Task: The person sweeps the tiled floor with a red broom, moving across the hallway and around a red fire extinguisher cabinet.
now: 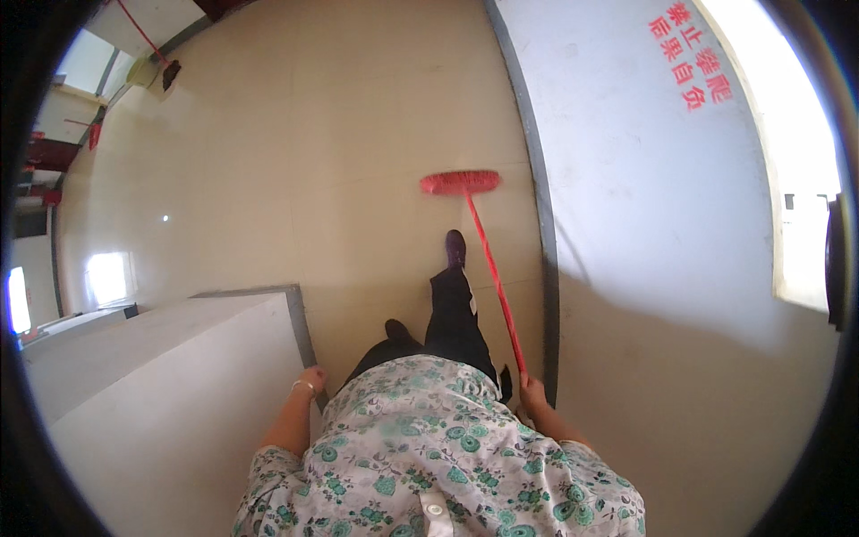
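My right hand (532, 395) is closed around the upper end of a red broom handle, low on the right beside my body. From there the handle slants forward to a wide red broom head (460, 182), whose bristles touch the beige tiled floor (362, 134) ahead of my leading foot. My left hand (314, 378), with a light bracelet at the wrist, hangs at my left side near a wall corner. It appears to hold nothing; its fingers look curled, but how tightly cannot be told.
A white wall (631, 201) with dark skirting, red writing and a bright window opening runs along the right. Another white wall (194, 376) ends in a corner at the left. Far left stand a second broom (170, 72), a pale green bin (140, 72) and a red dustpan-like object (94, 136).
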The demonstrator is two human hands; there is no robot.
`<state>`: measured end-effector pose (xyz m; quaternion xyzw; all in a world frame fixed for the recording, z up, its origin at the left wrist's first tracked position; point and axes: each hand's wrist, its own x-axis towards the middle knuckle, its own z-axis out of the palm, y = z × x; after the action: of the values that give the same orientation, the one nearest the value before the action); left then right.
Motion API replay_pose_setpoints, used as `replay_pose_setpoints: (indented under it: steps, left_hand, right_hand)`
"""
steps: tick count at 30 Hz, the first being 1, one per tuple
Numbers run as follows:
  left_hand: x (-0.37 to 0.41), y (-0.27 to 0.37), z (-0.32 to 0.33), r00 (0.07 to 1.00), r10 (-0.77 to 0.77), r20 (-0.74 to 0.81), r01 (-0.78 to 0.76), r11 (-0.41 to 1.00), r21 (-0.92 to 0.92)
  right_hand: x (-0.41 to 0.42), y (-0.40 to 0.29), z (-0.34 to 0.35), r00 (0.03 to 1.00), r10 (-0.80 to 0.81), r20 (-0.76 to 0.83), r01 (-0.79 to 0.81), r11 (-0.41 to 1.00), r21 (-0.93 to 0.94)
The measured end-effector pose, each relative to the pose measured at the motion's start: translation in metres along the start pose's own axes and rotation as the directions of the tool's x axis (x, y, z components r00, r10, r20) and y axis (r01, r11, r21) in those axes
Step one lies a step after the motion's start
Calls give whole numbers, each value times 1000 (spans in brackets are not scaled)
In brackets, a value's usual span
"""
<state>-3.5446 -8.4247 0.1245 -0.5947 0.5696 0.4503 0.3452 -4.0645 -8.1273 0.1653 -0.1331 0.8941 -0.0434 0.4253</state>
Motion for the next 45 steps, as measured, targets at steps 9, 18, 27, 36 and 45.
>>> replay_pose_setpoints:
  steps: [9, 18, 27, 36, 45]
  left_hand:
    - [45, 267, -143, 900, 231, -369, -268, 962, -52]
    - [59, 313, -201, 815, 168, -555, -415, 837, -357]
    - [12, 79, -31, 987, 134, 83, -156, 901, 405]
    - [123, 194, -198, 868, 362, -339, -376, 926, 25]
    - [149, 302, -478, 787, 251, -564, -463, 845, -269]
  right_hand:
    - [234, -344, -117, 886, -299, 354, 398, 883, -248]
    - [303, -463, -160, 676, -682, 279, 730, 567, -382]
    - [254, -249, -228, 882, -395, 258, 472, 727, -499]
    - [286, -547, -109, 836, -373, 402, 548, 588, -595]
    - [198, -930, 73, 679, -583, 446, 733, 510, -450]
